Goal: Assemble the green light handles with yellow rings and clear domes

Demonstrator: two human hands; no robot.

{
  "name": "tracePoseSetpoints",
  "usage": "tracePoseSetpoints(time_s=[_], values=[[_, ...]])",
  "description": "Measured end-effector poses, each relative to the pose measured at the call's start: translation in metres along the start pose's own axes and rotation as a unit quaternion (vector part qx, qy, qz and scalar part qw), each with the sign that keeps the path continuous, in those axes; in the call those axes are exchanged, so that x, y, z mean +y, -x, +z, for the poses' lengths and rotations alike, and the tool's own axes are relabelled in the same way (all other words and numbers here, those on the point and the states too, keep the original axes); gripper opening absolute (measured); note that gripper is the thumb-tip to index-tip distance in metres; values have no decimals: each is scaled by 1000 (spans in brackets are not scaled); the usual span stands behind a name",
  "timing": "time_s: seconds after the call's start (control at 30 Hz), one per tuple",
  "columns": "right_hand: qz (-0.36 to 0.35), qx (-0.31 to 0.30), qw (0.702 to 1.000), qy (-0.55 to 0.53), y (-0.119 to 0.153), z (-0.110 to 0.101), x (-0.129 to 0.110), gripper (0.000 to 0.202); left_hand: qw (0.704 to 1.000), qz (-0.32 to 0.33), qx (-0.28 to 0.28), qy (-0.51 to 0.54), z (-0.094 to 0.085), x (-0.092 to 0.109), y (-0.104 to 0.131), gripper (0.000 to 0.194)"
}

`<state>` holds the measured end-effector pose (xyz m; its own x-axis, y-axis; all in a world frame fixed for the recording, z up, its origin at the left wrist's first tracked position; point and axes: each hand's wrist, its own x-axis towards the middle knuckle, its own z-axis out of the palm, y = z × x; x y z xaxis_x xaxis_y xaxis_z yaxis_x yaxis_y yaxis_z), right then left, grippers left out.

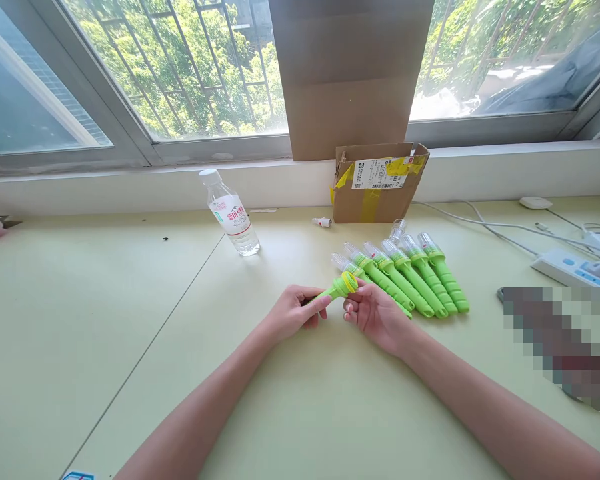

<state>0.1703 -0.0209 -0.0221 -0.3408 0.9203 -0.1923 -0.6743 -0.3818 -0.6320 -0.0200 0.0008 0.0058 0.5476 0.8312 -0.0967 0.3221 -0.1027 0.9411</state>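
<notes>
My left hand (303, 308) is wrapped round the handle of a green light stick (341, 287), which has no clear cap on its head. A yellow ring (349, 281) circles that wide end, tilted up towards the right. At the ring, the thumb and forefinger of my right hand (377, 315) pinch the rim, and the other fingers are curled. Just beyond lie several like green light sticks (415, 273) in a slanted row, each with a transparent cap. A loose clear cap (398, 231) stands behind the row.
A clear water bottle (233, 213) stands at the left rear. An opened cardboard box (377, 187) is against the wall, with a small white cylinder (322, 222) beside it. To the right are a white power strip (575, 268), cables (503, 225) and a blurred-out object (560, 340).
</notes>
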Motion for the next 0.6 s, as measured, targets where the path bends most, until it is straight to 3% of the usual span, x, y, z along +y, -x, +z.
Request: tracePoseSetpoints(time_s=[0.6], values=[[-4, -1, 1000, 17, 0, 0, -2, 17, 1000, 17, -24, -2, -3, -5, -1, 42]])
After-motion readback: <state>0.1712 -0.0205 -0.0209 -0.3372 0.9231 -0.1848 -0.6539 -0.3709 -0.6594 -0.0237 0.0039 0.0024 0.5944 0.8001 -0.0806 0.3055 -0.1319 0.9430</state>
